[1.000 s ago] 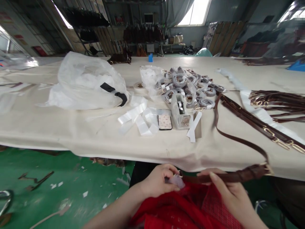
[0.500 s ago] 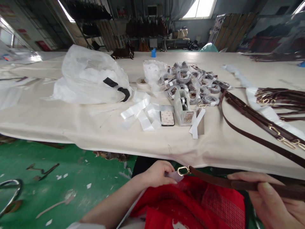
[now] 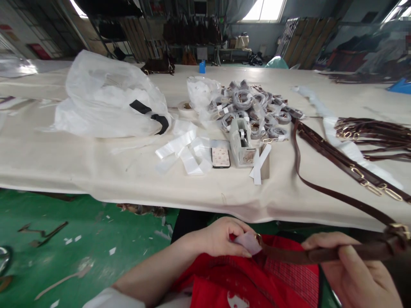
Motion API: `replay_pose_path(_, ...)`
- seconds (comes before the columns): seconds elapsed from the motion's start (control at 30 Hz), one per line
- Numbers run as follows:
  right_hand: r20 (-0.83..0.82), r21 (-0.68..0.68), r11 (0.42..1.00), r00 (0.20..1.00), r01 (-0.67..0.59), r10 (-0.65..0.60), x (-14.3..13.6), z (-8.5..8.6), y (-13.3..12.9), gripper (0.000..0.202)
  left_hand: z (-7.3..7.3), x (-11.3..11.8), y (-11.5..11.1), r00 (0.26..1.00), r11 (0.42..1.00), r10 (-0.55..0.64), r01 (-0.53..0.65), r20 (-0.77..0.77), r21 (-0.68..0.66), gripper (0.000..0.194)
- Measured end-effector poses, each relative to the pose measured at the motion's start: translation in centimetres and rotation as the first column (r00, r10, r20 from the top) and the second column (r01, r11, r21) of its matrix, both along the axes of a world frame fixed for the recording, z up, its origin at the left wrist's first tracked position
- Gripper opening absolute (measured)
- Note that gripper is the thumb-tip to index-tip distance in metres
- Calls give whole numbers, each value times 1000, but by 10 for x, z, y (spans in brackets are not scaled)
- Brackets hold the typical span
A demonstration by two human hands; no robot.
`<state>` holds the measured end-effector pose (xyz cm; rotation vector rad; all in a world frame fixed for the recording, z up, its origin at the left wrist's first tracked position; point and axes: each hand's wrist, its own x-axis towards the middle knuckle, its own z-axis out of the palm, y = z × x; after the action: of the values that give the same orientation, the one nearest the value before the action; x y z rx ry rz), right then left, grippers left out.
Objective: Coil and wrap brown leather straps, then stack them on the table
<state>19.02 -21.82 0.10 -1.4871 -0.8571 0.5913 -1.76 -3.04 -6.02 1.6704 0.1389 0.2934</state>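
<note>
My left hand (image 3: pixel 226 240) is closed in a pinch on a pale, thin wrapping strip (image 3: pixel 250 243). That strip lies against the gold metal ring at one end of a brown leather strap (image 3: pixel 285 255), hiding most of the ring. Around the strap farther along, the fingers and thumb of my right hand (image 3: pixel 359 267) are closed. A gold buckle (image 3: pixel 400 231) sits on the strap beyond my right hand, and the strap runs on up over the table edge to a bundle of similar straps (image 3: pixel 334 156).
The cream-covered table (image 3: pixel 105 167) holds a tape dispenser (image 3: pixel 240 143), a phone (image 3: pixel 221 157), white strips (image 3: pixel 192 154), a large plastic bag (image 3: pixel 105 102), and several coiled, wrapped straps (image 3: pixel 244 99). More brown straps (image 3: pixel 379 132) lie at the right. Scraps litter the green floor (image 3: pixel 105 231).
My left hand has brought the pale strip over the metal ring, which showed bare before. The buckle has come into view at the right; my right hand keeps its hold.
</note>
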Motion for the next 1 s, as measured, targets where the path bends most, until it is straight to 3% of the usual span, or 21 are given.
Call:
replay_pose_path(0.07, -199, 17, 999, 979, 45, -41, 1, -8, 5, 19, 0, 1, -3, 1000, 1000, 25, -25, -7, -8, 24)
replay_pose_path(0.1, -260, 23, 1000, 965, 11, -4, 0, -12, 7, 20, 1, 1, -4, 999, 999, 42, -42, -10, -13, 24)
replay_pose_path(0.23, -312, -14, 953, 907, -302, 282, -13, -24, 11, 62, 3, -2, -6, 995, 995, 97, -97, -16, -27, 21)
replay_pose_path(0.3, -286, -63, 925, 895, -374, 343, -23, -26, 12, 67, 5, -3, -7, 993, 993, 115, -115, -17, -6, 18)
replay_pose_path(0.4, -267, -194, 927, 926, -321, 265, -33, -27, 14, 44, 6, -4, -9, 987, 985, 158, -156, -27, 69, 14)
replay_pose_path(0.47, -368, -242, 941, 920, -236, 136, -35, -26, 18, 33, 7, -4, -10, 983, 979, 180, -177, -28, 101, 13)
replay_pose_path(0.53, -525, -189, 968, 850, -166, 43, -35, -25, 22, 30, 7, -5, -9, 982, 978, 184, -180, -30, 110, 13)
replay_pose_path(0.63, -648, -72, 994, 761, -80, 14, -34, -25, 25, 23, 2, -6, -5, 982, 978, 180, -173, -52, 112, 15)
replay_pose_path(0.7, -564, -74, 997, 825, -25, -22, -30, -25, 22, 23, -3, -6, -3, 985, 983, 156, -148, -69, 110, 17)
replay_pose_path(0.8, -267, -93, 996, 963, 13, -38, -21, -25, 14, 26, -9, -7, 1, 985, 986, 121, -105, -122, 126, 23)
replay_pose_path(0.9, -50, -55, 998, 998, -43, 41, -14, -22, 7, 26, -11, -7, 4, 978, 989, 93, -68, -186, 133, 29)
replay_pose_path(1.0, 58, -81, 995, 996, -59, 64, -13, -17, 4, 25, -11, -6, 5, 977, 990, 74, -47, -202, 133, 33)
